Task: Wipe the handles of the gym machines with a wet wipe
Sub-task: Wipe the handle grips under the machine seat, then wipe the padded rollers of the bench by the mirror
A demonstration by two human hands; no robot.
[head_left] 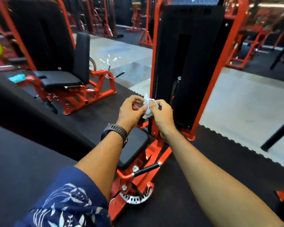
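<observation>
A crumpled white wet wipe is held between both hands at mid-frame. My left hand, a black watch on its wrist, pinches the wipe's left side. My right hand pinches its right side. Below my arms stands a red machine with a black seat pad and a short black handle sticking out to the right, well under my hands. Behind the hands rises the machine's black weight stack cover in a red frame.
Another red machine with a black seat and backrest stands at the left, a black handle at its far side and a teal cloth near it. A large black pad fills the lower left. Black rubber mats and grey floor lie around.
</observation>
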